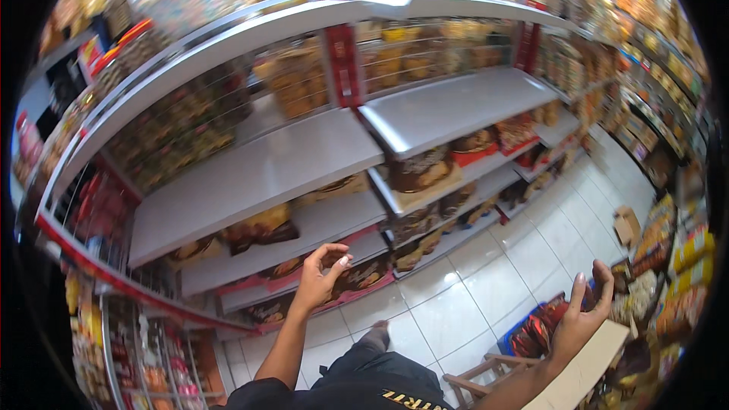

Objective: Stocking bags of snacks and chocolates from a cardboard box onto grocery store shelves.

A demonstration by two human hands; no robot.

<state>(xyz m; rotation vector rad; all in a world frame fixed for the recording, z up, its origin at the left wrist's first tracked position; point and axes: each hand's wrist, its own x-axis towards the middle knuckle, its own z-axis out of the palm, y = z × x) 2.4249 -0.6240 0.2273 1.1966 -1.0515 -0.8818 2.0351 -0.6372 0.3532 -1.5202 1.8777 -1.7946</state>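
My left hand [323, 274] is raised in front of the lower shelves, its fingers curled with a gap between thumb and fingertips and nothing in it. To the right, my right hand [586, 307] hovers over the aisle with thumb and fingers apart, also holding nothing. Below it sits a blue crate [506, 344] with shiny red packets [535, 327]. Before me stands a white metal shelf unit with a bare left top board [256, 182] and a bare right top board [455, 105]. Brown snack packs [418, 173] lie on the boards beneath.
A wooden stool [475, 384] and a cardboard box [581, 373] stand near my right arm. A small carton [626, 226] lies on the white tiled floor [490, 265]. Bagged goods [655, 250] line the aisle's right side. At lower left is a wire rack [154, 353].
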